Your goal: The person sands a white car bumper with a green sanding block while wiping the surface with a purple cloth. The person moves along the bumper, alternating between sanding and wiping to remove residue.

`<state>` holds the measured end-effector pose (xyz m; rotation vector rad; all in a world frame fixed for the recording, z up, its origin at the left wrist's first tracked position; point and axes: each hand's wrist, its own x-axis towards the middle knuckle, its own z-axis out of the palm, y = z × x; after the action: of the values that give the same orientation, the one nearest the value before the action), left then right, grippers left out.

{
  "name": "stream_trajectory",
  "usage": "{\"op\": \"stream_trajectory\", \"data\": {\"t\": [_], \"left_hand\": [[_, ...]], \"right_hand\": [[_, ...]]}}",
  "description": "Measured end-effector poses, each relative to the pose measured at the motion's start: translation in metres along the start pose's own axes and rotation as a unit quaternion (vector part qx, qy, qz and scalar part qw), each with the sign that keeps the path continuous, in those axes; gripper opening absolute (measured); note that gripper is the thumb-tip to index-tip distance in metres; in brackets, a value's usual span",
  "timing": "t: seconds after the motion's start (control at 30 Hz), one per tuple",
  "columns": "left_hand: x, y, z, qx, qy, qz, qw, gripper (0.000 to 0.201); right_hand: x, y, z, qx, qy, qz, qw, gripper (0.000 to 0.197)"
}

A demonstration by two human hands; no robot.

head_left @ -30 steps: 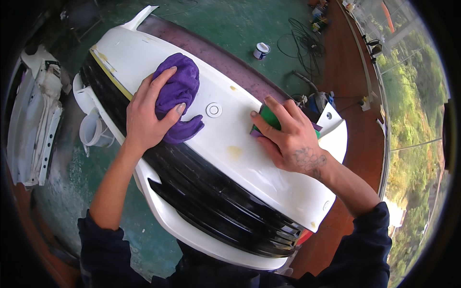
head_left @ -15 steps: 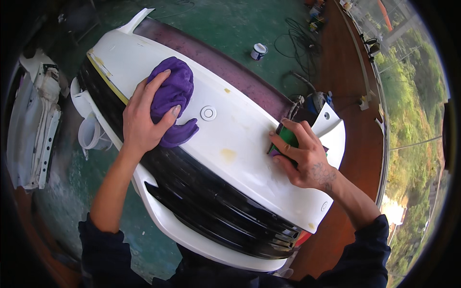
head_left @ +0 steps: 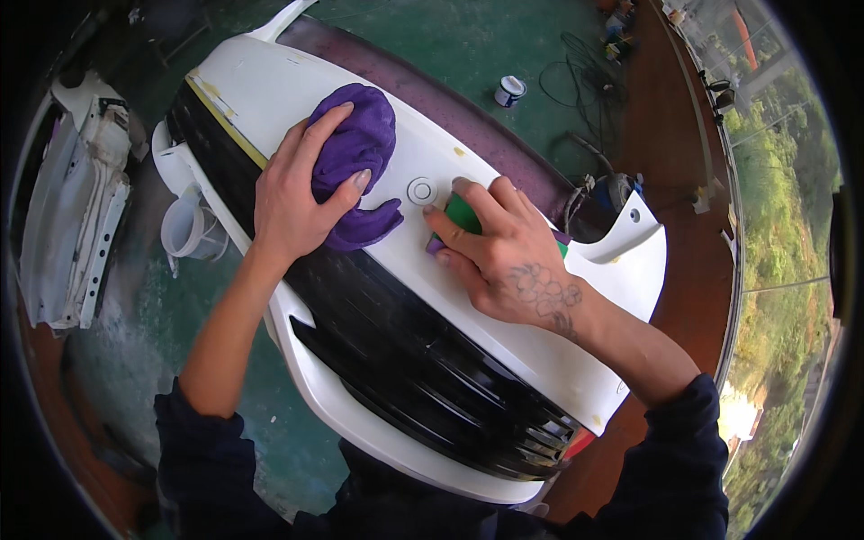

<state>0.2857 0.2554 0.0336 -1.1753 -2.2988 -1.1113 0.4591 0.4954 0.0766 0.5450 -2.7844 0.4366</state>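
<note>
A white car bumper (head_left: 531, 279) with a black lower section (head_left: 396, 324) stretches slantwise before me. Bunched on its upper left part is a purple cloth (head_left: 355, 135), and my left hand (head_left: 297, 184) is closed round its near side. My right hand (head_left: 504, 252) grips a green and purple sanding block (head_left: 463, 216), held against the white surface just right of a round sensor ring (head_left: 421, 190). My palm and fingers hide much of the block. Yellowish filler spots (head_left: 459, 151) show on the paint.
A dark reddish panel (head_left: 423, 108) lies behind the bumper. On the green floor stand a small paint tin (head_left: 510, 91) and, left, a clear plastic bucket (head_left: 187, 232). Cables (head_left: 576, 85) coil at the far right. Another stripped white part (head_left: 76, 216) sits at far left.
My right hand has slid the sanding block leftward along the bumper to near the sensor ring. My left hand stays on the cloth. The whole view has shifted slightly.
</note>
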Motion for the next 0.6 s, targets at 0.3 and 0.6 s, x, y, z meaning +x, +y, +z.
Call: {"op": "stream_trajectory", "data": {"t": [0.3, 0.6], "left_hand": [[-0.001, -0.006, 0.006, 0.013, 0.03, 0.012, 0.999, 0.069], [-0.005, -0.003, -0.002, 0.047, 0.016, 0.0, 0.999, 0.07]], "right_hand": [[0.001, -0.018, 0.0, -0.019, -0.028, 0.071, 0.997, 0.042], [-0.018, -0.028, -0.006, -0.024, -0.037, 0.071, 0.996, 0.038]]}}
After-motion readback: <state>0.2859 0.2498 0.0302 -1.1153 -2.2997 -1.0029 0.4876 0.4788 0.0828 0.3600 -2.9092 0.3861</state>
